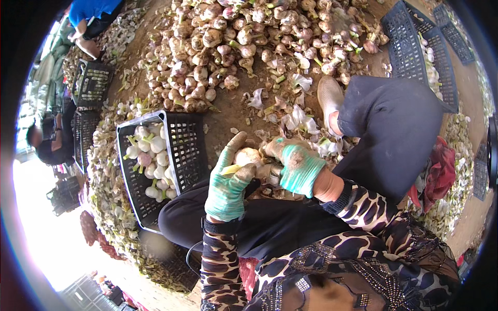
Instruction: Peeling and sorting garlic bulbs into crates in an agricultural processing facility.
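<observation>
My left hand (227,182), in a green knitted work glove with soiled fingers, holds a garlic bulb (247,156) between thumb and fingers. A pale green stem lies across the left thumb. My right hand (293,165), gloved alike, has its curled fingers against the bulb's right side; whether it holds anything else is hidden. To the left of both hands, a black plastic crate (186,147) contains white peeled garlic bulbs (157,144) with short green stems. Beyond the hands lies a large heap of unpeeled garlic bulbs (218,42), with loose papery skins (299,118) on the ground nearer by.
My bent legs frame the work spot. Black crates (406,42) stand at the upper right and another crate (93,83) at the upper left. Garlic scraps (113,186) cover ground behind the near crate. Two other people (95,17) are at the left. A red cloth (439,175) lies at the right.
</observation>
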### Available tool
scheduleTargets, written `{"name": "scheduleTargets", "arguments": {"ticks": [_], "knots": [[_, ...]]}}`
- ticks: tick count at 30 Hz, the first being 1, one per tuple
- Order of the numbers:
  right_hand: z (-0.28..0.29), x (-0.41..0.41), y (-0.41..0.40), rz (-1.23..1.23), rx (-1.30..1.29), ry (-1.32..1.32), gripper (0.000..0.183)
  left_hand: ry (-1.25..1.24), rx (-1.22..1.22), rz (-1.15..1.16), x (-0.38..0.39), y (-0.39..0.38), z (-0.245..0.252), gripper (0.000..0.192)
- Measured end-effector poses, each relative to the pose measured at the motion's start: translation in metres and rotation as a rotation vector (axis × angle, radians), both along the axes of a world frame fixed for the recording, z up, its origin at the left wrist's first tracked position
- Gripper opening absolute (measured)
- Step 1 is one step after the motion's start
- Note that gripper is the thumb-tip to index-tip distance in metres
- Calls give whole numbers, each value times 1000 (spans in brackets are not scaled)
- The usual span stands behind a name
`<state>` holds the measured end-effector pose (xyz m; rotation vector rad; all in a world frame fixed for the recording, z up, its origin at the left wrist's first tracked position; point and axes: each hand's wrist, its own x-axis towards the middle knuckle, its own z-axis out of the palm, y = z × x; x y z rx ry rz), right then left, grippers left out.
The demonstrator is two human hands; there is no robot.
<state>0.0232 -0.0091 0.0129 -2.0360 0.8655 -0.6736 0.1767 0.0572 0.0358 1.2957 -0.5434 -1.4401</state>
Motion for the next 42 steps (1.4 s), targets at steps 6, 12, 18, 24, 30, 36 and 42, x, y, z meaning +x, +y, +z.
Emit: {"name": "scheduleTargets", "arguments": {"ticks": [6, 12, 18, 24, 30, 36, 42], "knots": [[-7, -6, -13, 105, 423, -240, 17, 149, 24, -33, 2, 1, 12, 61], [-44, -10, -21, -278, 286, -17, 19, 205, -39, -35, 8, 2, -2, 61], [-44, -10, -24, -238, 309, 223, 16, 545, -204, 308, 11, 5, -1, 56], [22, 5, -15, 12, -65, -233, 69, 459, -65, 346, 19, 10, -9, 56], [2, 21, 12, 162, 390, -262, 25, 423, -10, 342, 23, 9, -12, 44], [-17, 16, 4, 179, 619, -387, 26, 942, -635, 636, 103, -6, 32, 43], [-30, 17, -31, 269, 265, 229, 21, -96, 162, 358, 76, -89, -39, 35]]}}
